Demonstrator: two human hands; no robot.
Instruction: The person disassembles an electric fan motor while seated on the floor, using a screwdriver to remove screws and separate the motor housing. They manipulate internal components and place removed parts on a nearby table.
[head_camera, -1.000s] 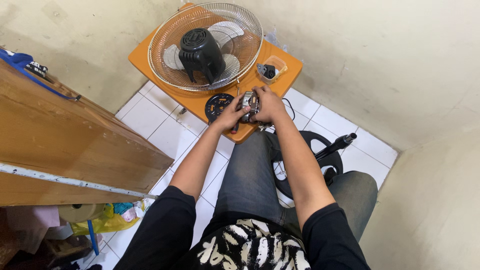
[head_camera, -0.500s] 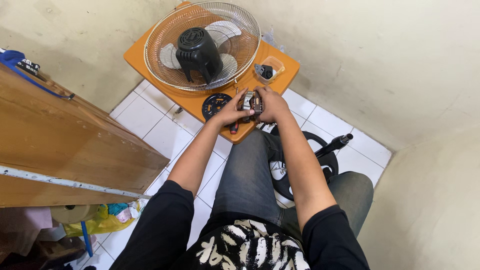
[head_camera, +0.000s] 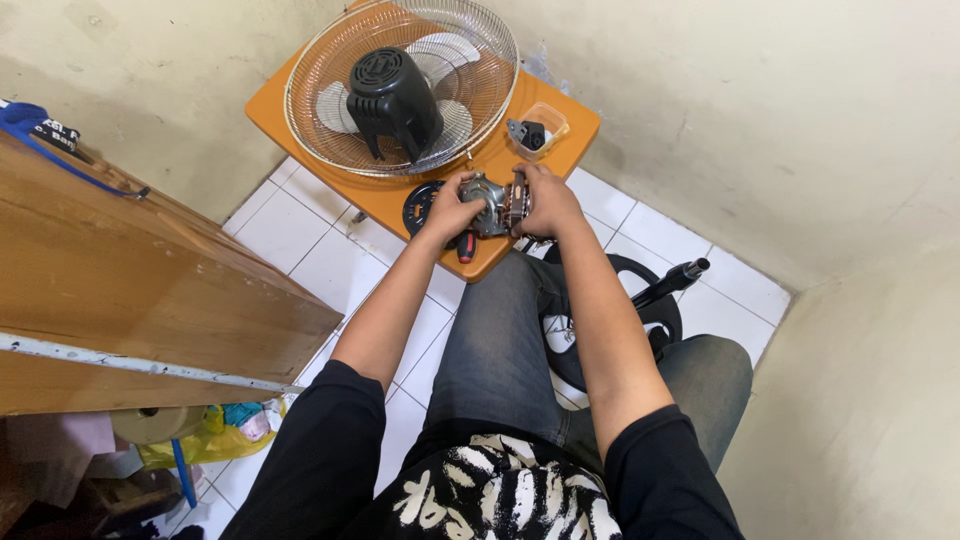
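Fingers of both the left hand (head_camera: 450, 205) and right hand (head_camera: 545, 200) stay clamped on the fan motor (head_camera: 492, 205), unmoved at the orange table (head_camera: 330, 105) edge, beside the wire guard (head_camera: 400, 85) and black cover (head_camera: 393, 95).

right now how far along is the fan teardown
Done: the black motor cover is off and sits in the wire fan guard on the orange table. In hand: left hand and right hand grip the bare fan motor at the table edge. Left: the motor looks unopened; a screwdriver lies beneath it.
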